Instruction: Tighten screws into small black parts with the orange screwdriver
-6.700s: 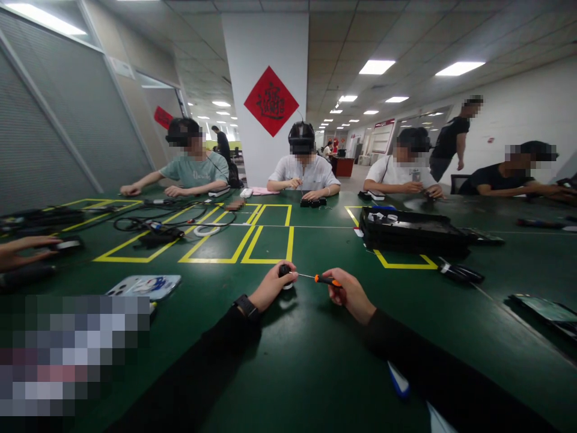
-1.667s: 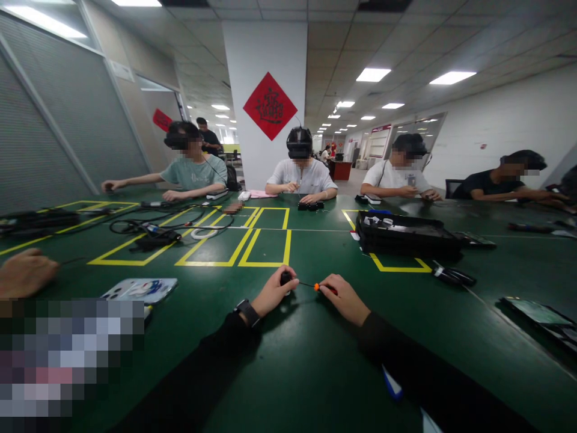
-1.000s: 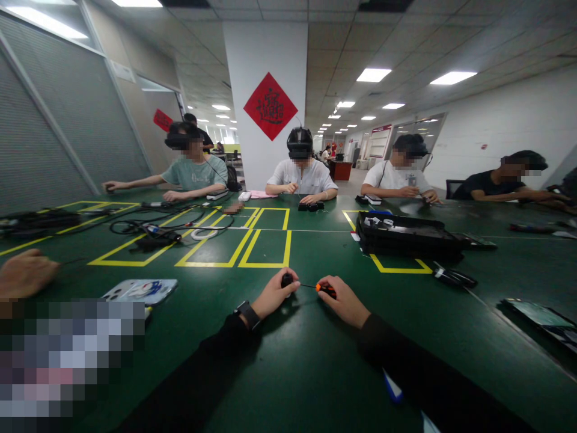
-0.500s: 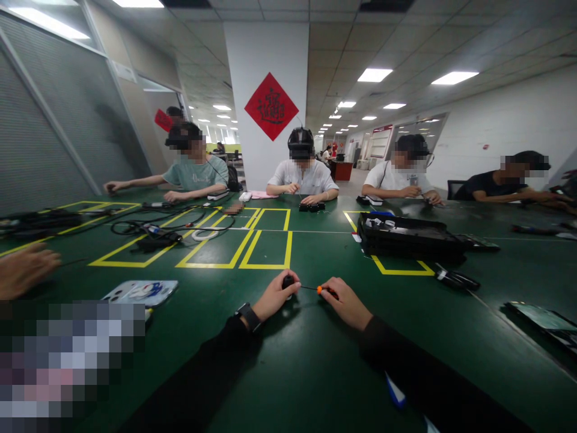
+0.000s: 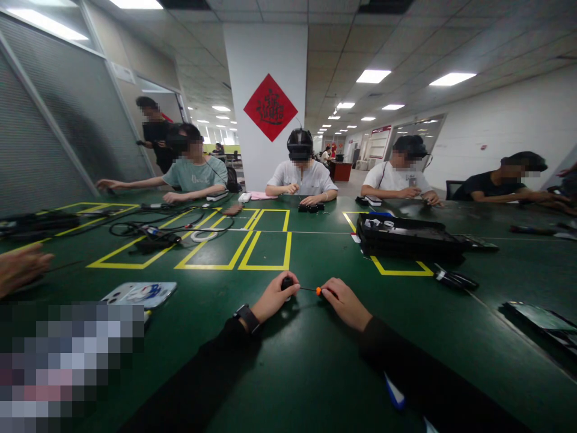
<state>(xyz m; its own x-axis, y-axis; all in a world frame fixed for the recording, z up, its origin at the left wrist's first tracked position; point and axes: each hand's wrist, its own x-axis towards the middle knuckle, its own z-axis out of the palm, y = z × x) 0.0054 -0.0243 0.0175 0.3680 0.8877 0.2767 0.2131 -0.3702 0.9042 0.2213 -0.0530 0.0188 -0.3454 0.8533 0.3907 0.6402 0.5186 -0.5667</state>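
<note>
In my right hand (image 5: 345,302) is a screwdriver (image 5: 318,291) with an orange-and-black handle, its thin shaft pointing left. The shaft's tip reaches a small black part (image 5: 287,282). My left hand (image 5: 276,296) pinches that black part between thumb and fingers; its exact kind I cannot make out. Both hands are just above the green table (image 5: 288,373), near its middle. A dark watch (image 5: 247,317) is on my left wrist.
Black stacked trays (image 5: 406,236) with small white pieces stand ahead to the right. Beyond my right hand lies a black tool (image 5: 455,278). A phone (image 5: 139,293) and cables (image 5: 157,234) are on the left. Another person's hand (image 5: 24,267) shows at the left edge; several people sit opposite.
My hands keep almost the same place and grip. The orange-and-black handle is more covered by my right fingers. The neighbour's hand at the left has drawn back slightly; a standing person shows more at the back left.
</note>
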